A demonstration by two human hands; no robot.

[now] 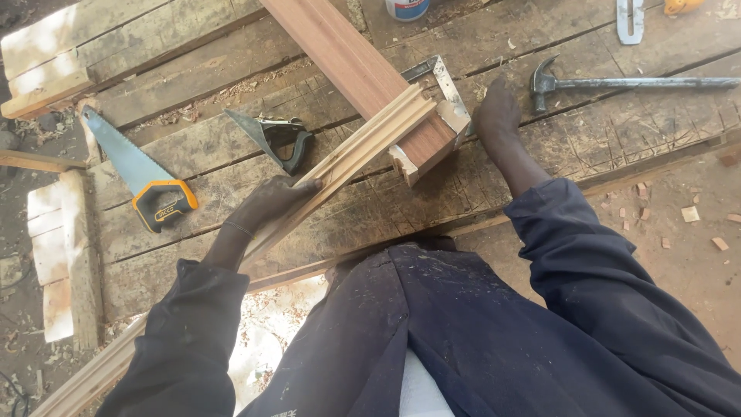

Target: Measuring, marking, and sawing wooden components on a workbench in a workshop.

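I see the rough plank desk (540, 46). On it lies a thick red beam (347, 62), running from 11 to 5 o'clock. A pale moulding strip (363, 143) crosses its end, long axis from 7 to 1 o'clock. My left hand (270, 205), nearer, is closed around the strip. My right hand (498, 112) rests flat at 3 o'clock, beside a metal square (450, 83).

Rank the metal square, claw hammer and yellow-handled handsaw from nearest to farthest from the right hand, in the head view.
Measured from the right hand:
1. Metal square, just to its left, beside the fingers.
2. Claw hammer, to its right on the bench.
3. Yellow-handled handsaw, far left.
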